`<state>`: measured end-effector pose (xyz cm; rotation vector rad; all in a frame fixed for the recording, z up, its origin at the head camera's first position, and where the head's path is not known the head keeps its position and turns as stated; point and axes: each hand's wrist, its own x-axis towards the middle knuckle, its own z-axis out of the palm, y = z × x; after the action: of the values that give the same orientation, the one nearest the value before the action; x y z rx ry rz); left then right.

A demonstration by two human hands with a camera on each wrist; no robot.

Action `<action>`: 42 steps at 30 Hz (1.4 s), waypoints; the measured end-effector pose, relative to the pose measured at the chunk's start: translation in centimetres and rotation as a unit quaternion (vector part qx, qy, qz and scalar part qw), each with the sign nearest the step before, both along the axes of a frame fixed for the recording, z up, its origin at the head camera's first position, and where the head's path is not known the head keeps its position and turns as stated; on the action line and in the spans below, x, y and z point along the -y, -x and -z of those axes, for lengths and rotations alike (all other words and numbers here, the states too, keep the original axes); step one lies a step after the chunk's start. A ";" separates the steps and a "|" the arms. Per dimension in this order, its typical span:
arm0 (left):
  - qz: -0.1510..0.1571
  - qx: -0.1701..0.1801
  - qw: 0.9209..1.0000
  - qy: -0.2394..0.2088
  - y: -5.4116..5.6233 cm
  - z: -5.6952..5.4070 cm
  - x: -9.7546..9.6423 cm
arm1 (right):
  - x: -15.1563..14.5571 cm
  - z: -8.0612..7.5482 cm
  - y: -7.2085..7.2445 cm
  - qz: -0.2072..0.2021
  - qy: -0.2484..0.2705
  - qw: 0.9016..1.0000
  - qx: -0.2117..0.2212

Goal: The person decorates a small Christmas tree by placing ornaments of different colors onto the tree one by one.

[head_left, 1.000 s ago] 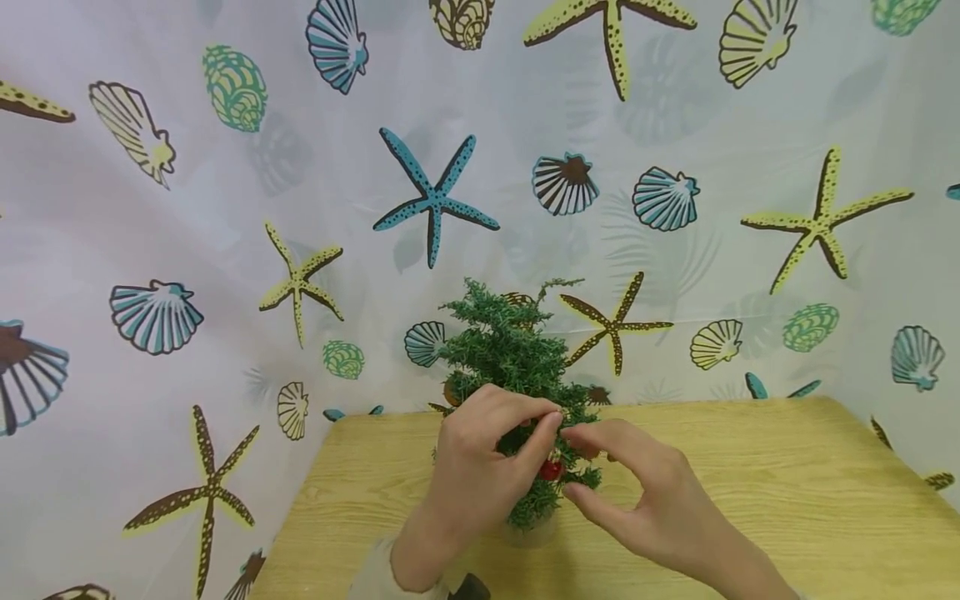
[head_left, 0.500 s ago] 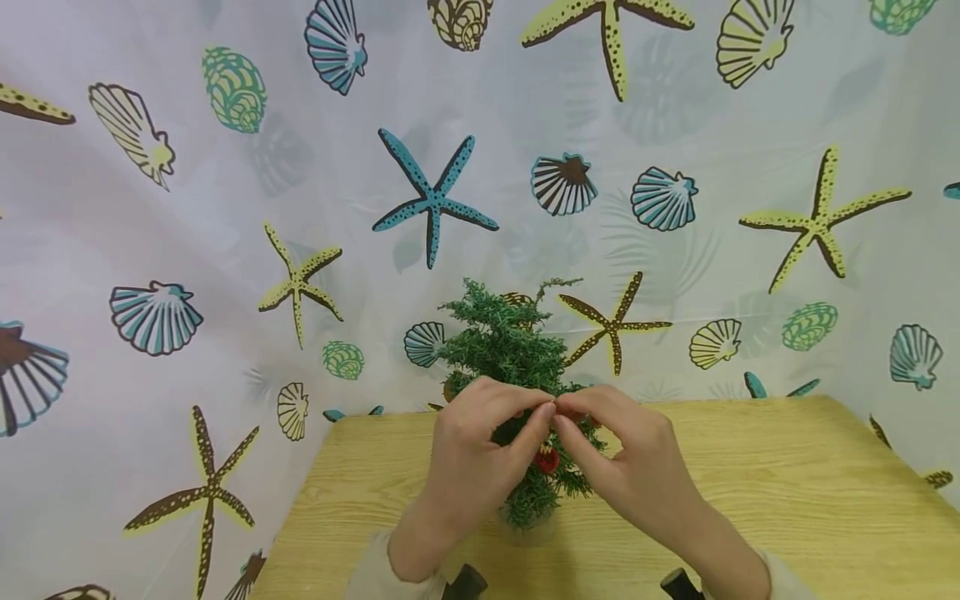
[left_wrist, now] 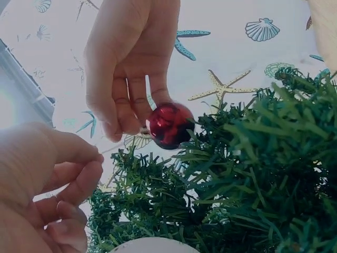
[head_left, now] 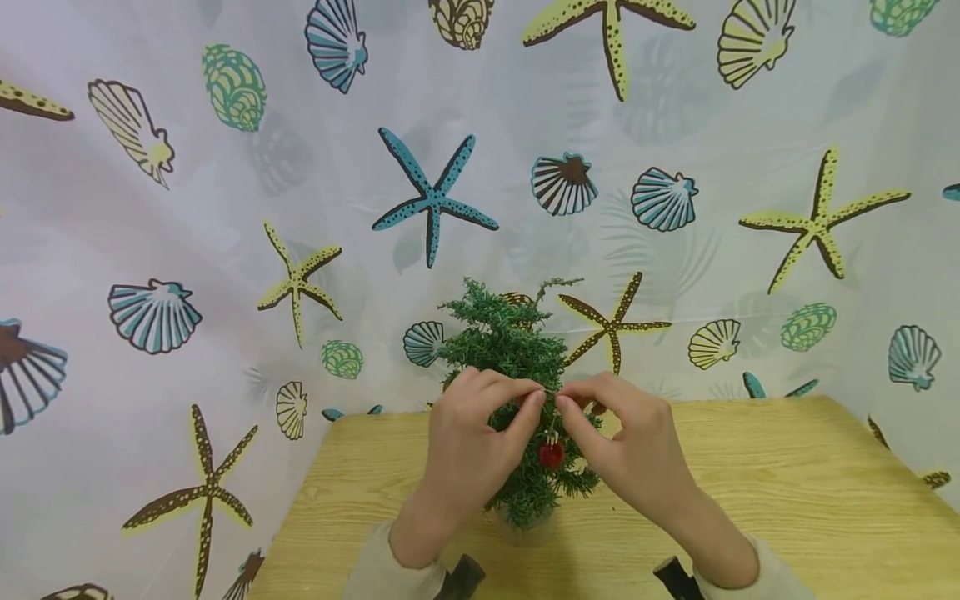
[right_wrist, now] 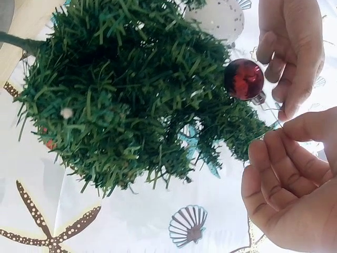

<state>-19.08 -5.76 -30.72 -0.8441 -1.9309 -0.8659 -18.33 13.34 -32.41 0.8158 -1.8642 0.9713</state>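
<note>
A small green artificial Christmas tree (head_left: 502, 342) stands upright in the middle of the head view. In front of it a shiny red bauble (head_left: 551, 454) hangs below both hands on a thin string (right_wrist: 273, 115). My left hand (head_left: 476, 437) pinches the string between thumb and index finger. From the other side my right hand (head_left: 637, 442) pinches it with thumb and fingertips, close to the left fingertips. The left wrist view has the bauble (left_wrist: 170, 125) beside the branches; whether it touches them I cannot tell.
The tree's pale pot (head_left: 525, 529) rests on a wooden table (head_left: 750, 475). Behind hangs a white curtain (head_left: 495, 108) printed with shells and starfish. A small orange-red thing (right_wrist: 50, 141) shows among the branches in the right wrist view.
My right hand has moved in from a spread thumb and fingers to pinch the string beside the left hand. Both hands have risen slightly, and the bauble now hangs freely in view.
</note>
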 end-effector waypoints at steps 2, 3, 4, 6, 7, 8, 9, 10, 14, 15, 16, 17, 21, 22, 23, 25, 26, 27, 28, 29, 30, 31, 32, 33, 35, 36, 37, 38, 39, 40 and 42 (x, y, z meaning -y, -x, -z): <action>-0.017 -0.003 1.000 0.003 0.2 0.0 -0.2 | -0.2 0.0 0.2 0.011 0.002 1.000 0.003; -0.025 -0.005 1.000 0.005 0.4 0.0 -0.4 | -0.2 0.0 0.4 0.015 0.002 1.000 0.005; -0.031 -0.006 0.999 0.006 0.5 0.0 -0.5 | -0.2 0.0 0.5 0.019 0.003 1.000 0.007; -0.042 -0.007 0.999 0.010 0.7 0.1 -0.7 | -0.3 0.2 0.8 0.023 0.003 1.000 0.014; -0.047 -0.006 0.999 0.012 0.7 0.1 -0.8 | -0.3 0.2 0.9 0.027 0.002 0.999 0.019; -0.052 -0.007 0.999 0.013 0.7 0.2 -0.9 | -0.3 0.4 1.0 0.031 0.001 0.999 0.025; -0.056 -0.008 0.998 0.013 0.8 0.3 -0.9 | -0.3 0.5 1.1 0.034 0.000 0.999 0.030; -0.060 -0.009 0.998 0.013 0.8 0.4 -1.0 | -0.3 0.6 1.2 0.038 -0.002 0.999 0.035; -0.073 -0.020 0.997 0.010 0.9 0.4 -1.1 | -0.3 0.7 1.4 0.049 -0.009 0.998 0.044; -0.076 -0.022 0.997 0.009 0.9 0.4 -1.1 | -0.3 0.7 1.5 0.050 -0.011 0.998 0.043; -0.079 -0.025 0.997 0.008 0.9 0.3 -1.2 | -0.3 0.6 1.5 0.051 -0.011 0.998 0.042; -0.082 -0.028 0.996 0.007 0.9 0.4 -1.2 | -0.3 0.6 1.6 0.052 -0.013 0.998 0.041; -0.090 -0.032 0.995 0.011 1.0 0.6 -1.3 | -0.2 0.7 1.7 0.056 -0.018 0.997 0.039; -0.091 -0.032 0.995 0.012 1.0 0.7 -1.3 | -0.2 0.8 1.7 0.057 -0.019 0.997 0.040; -0.092 -0.032 0.995 0.014 1.0 0.8 -1.4 | -0.2 0.8 1.6 0.058 -0.020 0.997 0.041; -0.093 -0.031 0.995 0.018 0.9 1.0 -1.4 | -0.3 0.9 1.6 0.058 -0.022 0.997 0.043; -0.095 -0.031 0.995 0.020 0.9 1.0 -1.5 | -0.3 1.0 1.5 0.058 -0.022 0.997 0.044; -0.096 -0.032 0.995 0.023 0.9 1.0 -1.5 | -0.3 1.0 1.5 0.058 -0.023 0.997 0.046; -0.098 -0.033 0.994 0.025 0.8 1.1 -1.5 | -0.3 1.1 1.5 0.058 -0.025 0.997 0.047; -0.101 -0.035 0.994 0.027 0.8 1.1 -1.5 | -0.4 1.1 1.5 0.057 -0.025 0.997 0.048; -0.103 -0.037 0.994 0.030 0.7 1.0 -1.5 | -0.4 1.1 1.5 0.056 -0.026 0.997 0.048; -0.105 -0.038 0.993 0.033 0.7 1.0 -1.5 | -0.4 1.2 1.4 0.054 -0.027 0.997 0.049; -0.107 -0.039 0.993 0.036 0.6 1.0 -1.5 | -0.4 1.2 1.4 0.052 -0.028 0.997 0.049; -0.107 -0.041 0.993 0.037 0.6 1.0 -1.5 | -0.4 1.2 1.4 0.050 -0.030 0.997 0.048; -0.107 -0.042 0.993 0.039 0.5 1.0 -1.4 | -0.5 1.3 1.4 0.045 -0.034 0.997 0.047; -0.105 -0.043 0.993 0.039 0.5 1.0 -1.4 | -0.5 1.3 1.4 0.043 -0.036 0.997 0.047; -0.103 -0.043 0.993 0.038 0.5 1.1 -1.3 | -0.5 1.3 1.3 0.042 -0.038 0.997 0.046; -0.101 -0.043 0.993 0.036 0.5 1.1 -1.3 | -0.6 1.4 1.3 0.039 -0.040 0.997 0.046; -0.097 -0.042 0.994 0.034 0.5 1.1 -1.2 | -0.6 1.4 1.3 0.039 -0.042 0.997 0.047; -0.093 -0.042 0.994 0.032 0.5 1.2 -1.2 | -0.7 1.5 1.3 0.039 -0.044 0.997 0.047; -0.086 -0.041 0.995 0.029 0.6 1.3 -1.1 | -0.8 1.5 1.3 0.038 -0.046 0.997 0.048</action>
<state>-19.63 -4.66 -31.97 -0.7237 -1.9333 -0.6662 -19.64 14.13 -33.93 0.7572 -2.0205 0.8969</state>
